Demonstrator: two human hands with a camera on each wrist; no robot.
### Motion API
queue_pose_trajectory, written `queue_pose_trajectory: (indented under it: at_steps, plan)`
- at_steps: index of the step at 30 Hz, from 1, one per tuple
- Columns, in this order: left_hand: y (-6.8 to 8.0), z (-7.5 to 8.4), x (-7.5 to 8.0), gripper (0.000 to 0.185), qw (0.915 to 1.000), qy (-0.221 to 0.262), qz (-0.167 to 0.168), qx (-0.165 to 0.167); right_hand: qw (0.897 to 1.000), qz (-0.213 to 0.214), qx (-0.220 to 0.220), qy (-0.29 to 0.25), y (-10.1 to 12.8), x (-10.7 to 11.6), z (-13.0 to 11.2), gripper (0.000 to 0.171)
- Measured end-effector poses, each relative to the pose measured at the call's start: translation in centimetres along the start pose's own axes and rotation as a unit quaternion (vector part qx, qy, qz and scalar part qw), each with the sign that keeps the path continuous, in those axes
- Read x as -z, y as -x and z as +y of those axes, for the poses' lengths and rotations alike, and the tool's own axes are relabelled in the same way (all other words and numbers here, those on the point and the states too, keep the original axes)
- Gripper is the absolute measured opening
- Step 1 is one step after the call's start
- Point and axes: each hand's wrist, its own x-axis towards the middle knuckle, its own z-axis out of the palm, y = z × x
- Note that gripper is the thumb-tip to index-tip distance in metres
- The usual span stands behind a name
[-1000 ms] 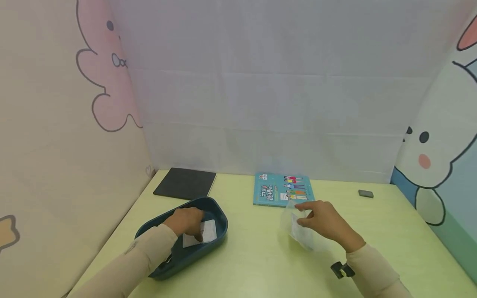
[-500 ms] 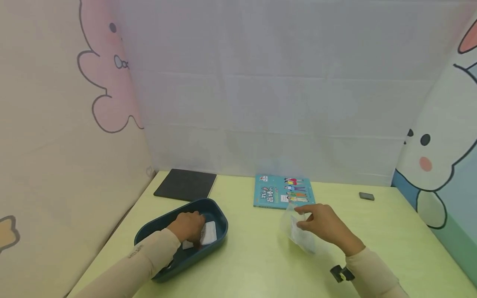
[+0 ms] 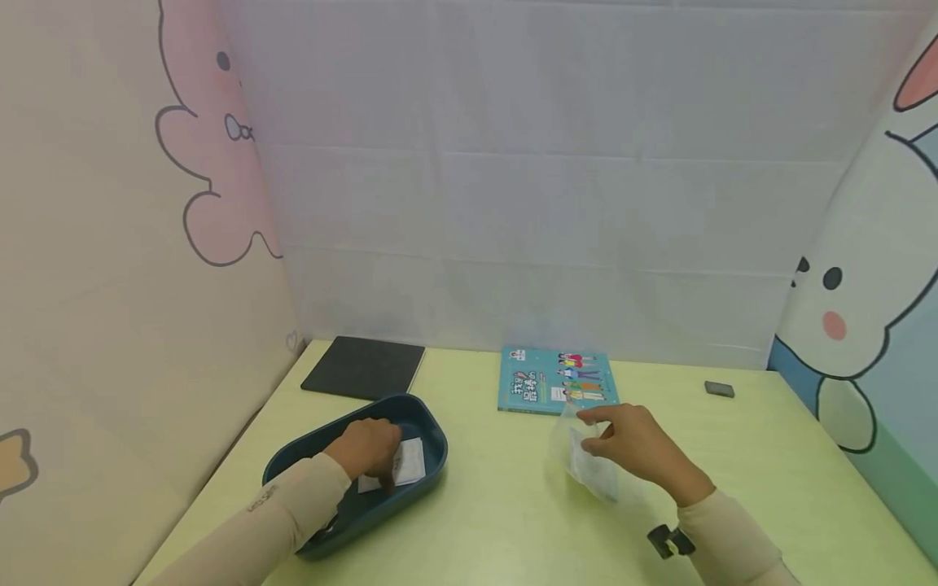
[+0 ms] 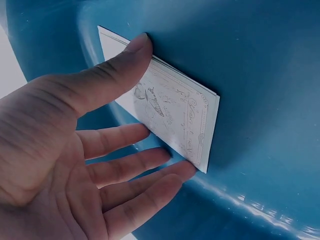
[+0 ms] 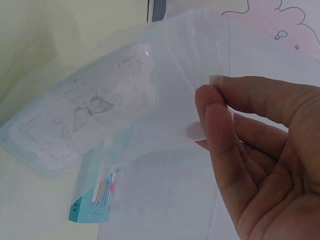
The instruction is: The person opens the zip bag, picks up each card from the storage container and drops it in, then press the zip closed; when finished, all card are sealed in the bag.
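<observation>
A person sits at a yellow-green table [image 3: 506,521], both hands at work. The left hand [image 3: 366,450] reaches into a dark blue tray [image 3: 432,427] at about 8 o'clock on the table and grasps a small stack of white cards [image 3: 410,461]. In the left wrist view the thumb [image 4: 107,75] presses on the printed top card [image 4: 175,117] while the fingers [image 4: 145,182] curl under the stack's lower edge, lifting it off the tray wall [image 4: 260,75] (the cards carry a faint ornate border and script).

The right hand [image 3: 633,443], at about 4 o'clock, pinches the mouth of a clear plastic bag [image 3: 586,464] between thumb and forefinger. The bag hangs tilted just above the table. The right wrist view shows the thumb [image 5: 215,120] clamped on the bag's edge [image 5: 200,75], with a pale blue-rimmed card [image 5: 85,125] bearing a butterfly drawing already inside.

A teal book [image 3: 557,380] lies flat at 12 o'clock, just beyond the right hand. A black pad [image 3: 364,368] lies at 10 o'clock, behind the tray. A small dark block [image 3: 719,389] sits at 2 o'clock, well apart from the rest. A black clip [image 3: 663,539] is strapped at the right wrist's beige sleeve [image 3: 733,537]. Cartoon-printed panels [image 3: 110,244] wall in the table.
</observation>
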Motion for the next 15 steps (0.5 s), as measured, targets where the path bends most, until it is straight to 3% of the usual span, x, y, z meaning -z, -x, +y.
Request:
queue_pose_trajectory:
  at_steps: [15]
  plan:
    - [-0.04,-0.22,0.04,0.054,0.9989,0.04,-0.015,0.019,1.0,-0.004,0.006,-0.001,0.14,0.15,0.02,0.041]
